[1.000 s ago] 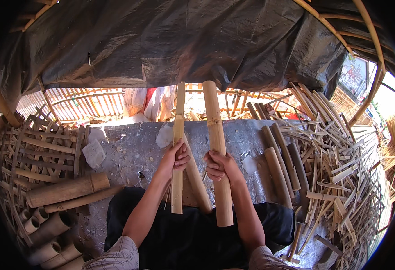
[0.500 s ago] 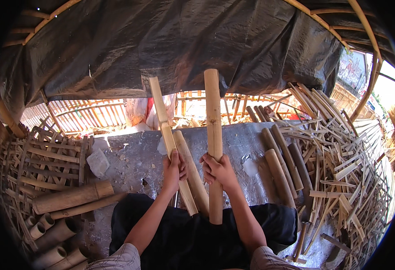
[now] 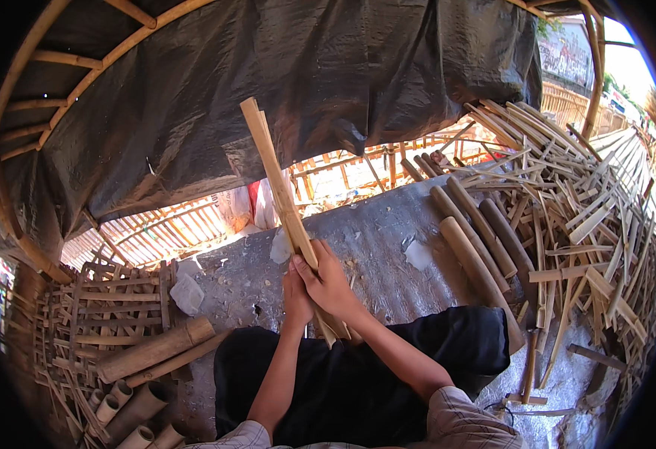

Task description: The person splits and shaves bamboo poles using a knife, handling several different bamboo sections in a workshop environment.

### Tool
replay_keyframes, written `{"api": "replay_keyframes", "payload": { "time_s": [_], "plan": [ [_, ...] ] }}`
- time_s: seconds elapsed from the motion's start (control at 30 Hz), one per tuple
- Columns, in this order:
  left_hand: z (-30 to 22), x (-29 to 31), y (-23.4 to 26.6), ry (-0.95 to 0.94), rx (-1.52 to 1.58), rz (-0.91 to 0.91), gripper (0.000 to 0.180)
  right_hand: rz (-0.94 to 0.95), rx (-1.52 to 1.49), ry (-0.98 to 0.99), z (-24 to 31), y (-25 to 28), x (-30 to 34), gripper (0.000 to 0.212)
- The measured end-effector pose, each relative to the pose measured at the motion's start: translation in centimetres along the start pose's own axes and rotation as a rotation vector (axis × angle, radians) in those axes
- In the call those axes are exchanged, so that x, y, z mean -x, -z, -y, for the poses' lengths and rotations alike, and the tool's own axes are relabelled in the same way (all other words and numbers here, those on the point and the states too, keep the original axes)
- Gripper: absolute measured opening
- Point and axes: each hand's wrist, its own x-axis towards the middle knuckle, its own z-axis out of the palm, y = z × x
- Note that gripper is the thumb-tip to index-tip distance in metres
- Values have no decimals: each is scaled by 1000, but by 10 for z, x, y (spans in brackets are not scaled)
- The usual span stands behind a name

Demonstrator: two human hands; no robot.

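Split bamboo pieces [image 3: 274,172] are held together lengthwise, slanting up to the left in front of me. My left hand [image 3: 296,295] is closed round their lower part from the left. Just above and against it, my right hand [image 3: 329,280] wraps the same bundle from the right. The lower ends come down to the dark cloth [image 3: 418,352] over my lap. How many pieces lie in the bundle is hidden by my fingers.
Uncut bamboo lengths [image 3: 470,258] lie on the grey sheet [image 3: 358,232] at right, beside a large heap of bamboo offcuts [image 3: 575,224]. A hammer-like tool [image 3: 528,367] is near my right knee. At left are a pale stone [image 3: 187,294], a slatted bamboo rack [image 3: 118,307] and bamboo tubes [image 3: 156,350].
The bamboo piece in my right hand has swung left against the one in my left hand. Both hands now meet on the bundle. The whole view has tilted.
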Motion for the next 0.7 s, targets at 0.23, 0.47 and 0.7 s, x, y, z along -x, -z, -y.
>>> {"api": "replay_keyframes", "payload": {
  "time_s": [0.23,0.47,0.7],
  "plan": [
    [-32,8,-19,-10,132,208,64,-52,-43,-55,26,32,-7,31],
    [-60,4,-80,-119,294,414,70,-197,308,209,68,132,-19,38],
    [14,17,-102,34,225,872,63,-248,1004,35,106,336,-2,32]
  ]
}}
